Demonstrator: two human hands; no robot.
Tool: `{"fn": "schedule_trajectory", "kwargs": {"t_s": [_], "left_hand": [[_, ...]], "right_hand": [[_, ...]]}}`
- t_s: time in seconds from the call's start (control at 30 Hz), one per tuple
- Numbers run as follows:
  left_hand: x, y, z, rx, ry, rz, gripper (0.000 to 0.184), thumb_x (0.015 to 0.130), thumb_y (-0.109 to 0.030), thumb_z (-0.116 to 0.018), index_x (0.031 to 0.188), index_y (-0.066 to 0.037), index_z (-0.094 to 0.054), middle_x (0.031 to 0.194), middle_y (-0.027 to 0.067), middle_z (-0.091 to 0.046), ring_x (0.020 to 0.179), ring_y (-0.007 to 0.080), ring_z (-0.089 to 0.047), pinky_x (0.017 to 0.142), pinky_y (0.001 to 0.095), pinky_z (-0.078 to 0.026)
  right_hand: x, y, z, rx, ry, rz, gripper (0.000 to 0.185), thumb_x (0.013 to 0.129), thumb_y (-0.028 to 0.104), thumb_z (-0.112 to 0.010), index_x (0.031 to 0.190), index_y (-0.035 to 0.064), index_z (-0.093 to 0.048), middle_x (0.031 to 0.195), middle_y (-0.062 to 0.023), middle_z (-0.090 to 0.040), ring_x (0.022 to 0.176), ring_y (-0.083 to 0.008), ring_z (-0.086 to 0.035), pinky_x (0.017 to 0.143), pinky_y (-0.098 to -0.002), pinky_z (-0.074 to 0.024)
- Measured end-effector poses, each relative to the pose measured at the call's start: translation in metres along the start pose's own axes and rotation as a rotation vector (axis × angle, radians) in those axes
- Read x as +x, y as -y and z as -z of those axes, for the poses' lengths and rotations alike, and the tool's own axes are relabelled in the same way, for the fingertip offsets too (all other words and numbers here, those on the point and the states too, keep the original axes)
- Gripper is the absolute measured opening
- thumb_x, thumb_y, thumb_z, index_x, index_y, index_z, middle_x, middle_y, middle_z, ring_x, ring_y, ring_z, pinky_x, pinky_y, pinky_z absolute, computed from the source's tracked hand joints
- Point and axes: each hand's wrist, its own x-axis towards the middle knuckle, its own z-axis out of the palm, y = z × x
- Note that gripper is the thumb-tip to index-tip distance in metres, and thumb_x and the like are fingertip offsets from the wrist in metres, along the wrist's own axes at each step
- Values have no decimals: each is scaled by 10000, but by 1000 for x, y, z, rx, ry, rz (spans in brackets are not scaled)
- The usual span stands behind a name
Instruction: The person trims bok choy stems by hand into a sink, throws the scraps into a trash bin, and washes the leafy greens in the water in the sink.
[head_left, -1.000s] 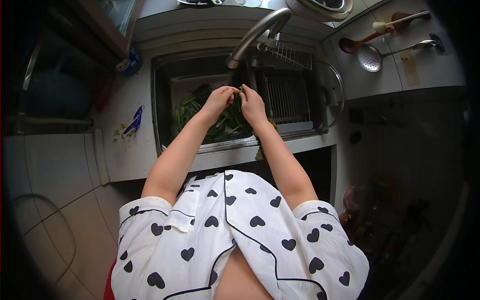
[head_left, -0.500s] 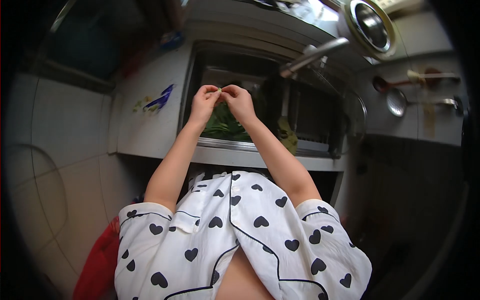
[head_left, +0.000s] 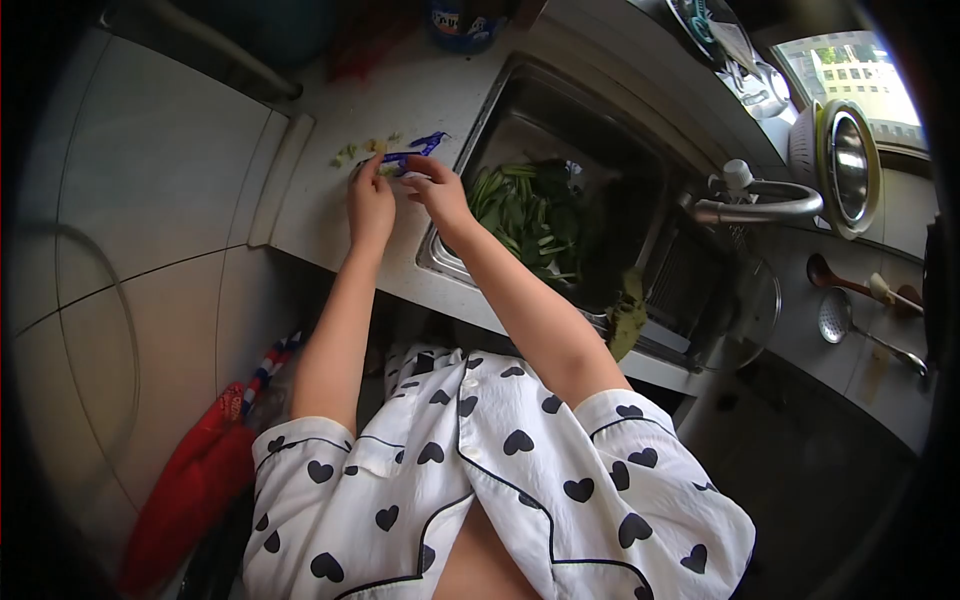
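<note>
Green scraps (head_left: 347, 156): small pale and yellowish bits lie loose on the counter (head_left: 315, 212), just beyond your fingers; work low over them, since a brisk sweep would likely scatter them

Left hand (head_left: 372, 205): yours is over the counter, left of the sink (head_left: 438, 258), fingers bent toward the thumb; I cannot tell whether they pinch something or are merely pressed together; a fingertip touch should suit pieces this small better than a full grasp

Blue wrapper (head_left: 430, 143): it lies crumpled between the scraps and the sink, partly hidden by your fingers; mind its loose edges, which could catch a fingertip and drag bits along

Right hand (head_left: 442, 205): just beside the left, fingers curved toward it; index and thumb look slightly apart, but I cannot tell whether anything is between them; let the two hands meet close to the surface so little can drop

Leafy greens (head_left: 525, 215): heaped in the sink's left basin; raise your right forearm (head_left: 530, 300) a touch so it clears the rim

Yellow-green leaf (head_left: 628, 315): at the sink's front edge, well apart from both hands; avoid brushing it with your elbow
</note>
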Motion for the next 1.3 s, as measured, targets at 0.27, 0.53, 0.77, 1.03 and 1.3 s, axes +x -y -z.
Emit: {"fn": "schedule_trajectory", "kwargs": {"t_s": [0.27, 0.53, 0.77, 1.03, 1.3], "left_hand": [[-50, -63, -56, -390, 223, 22, 237, 902, -15, -447, 1087, -22, -595, 1039, 57, -607, 871, 122, -567, 759, 242, -450], [-66, -44, -103, -516, 427, 337, 237, 902, -36, -441, 1079, -36, -599, 1016, 30, -610, 899, 98, -553, 753, 221, -422], [-63, -43, -99, -528, 445, 407, 196, 895, 5, -432, 994, 15, -601, 940, 61, -619, 840, 119, -568, 778, 234, -451], [-64, -45, -91, -549, 457, 406, 190, 899, -53, -444, 978, -34, -615, 911, 11, -623, 821, 76, -550, 721, 209, -411], [-52, -96, -98, -306, 427, 0, 243, 855, -63, -564, 1098, -47, -577, 1018, 48, -534, 892, 128, -518, 742, 235, -435]], "right_hand": [[24, -69, 95, 4, -482, -27, 201, 809, -28, -467, 968, -18, -591, 846, -77, -616, 682, -127, -575, 586, -242, -449], [81, -138, 161, -715, -619, -125, 410, 723, 166, -678, 1057, -38, -557, 993, -197, -619, 888, -340, -612, 784, -383, -476], [100, -127, 122, -875, -639, -357, 603, 670, 297, -771, 1119, 28, -472, 1145, -179, -539, 1059, -351, -532, 852, -456, -464], [70, -130, 126, -638, -605, -203, 504, 655, 210, -676, 1076, 19, -477, 989, -201, -586, 976, -381, -550, 801, -442, -457], [-25, -13, 140, 46, -358, 205, 458, 720, 41, -647, 1122, -15, -434, 988, -71, -550, 911, -136, -528, 777, -254, -429]]}}
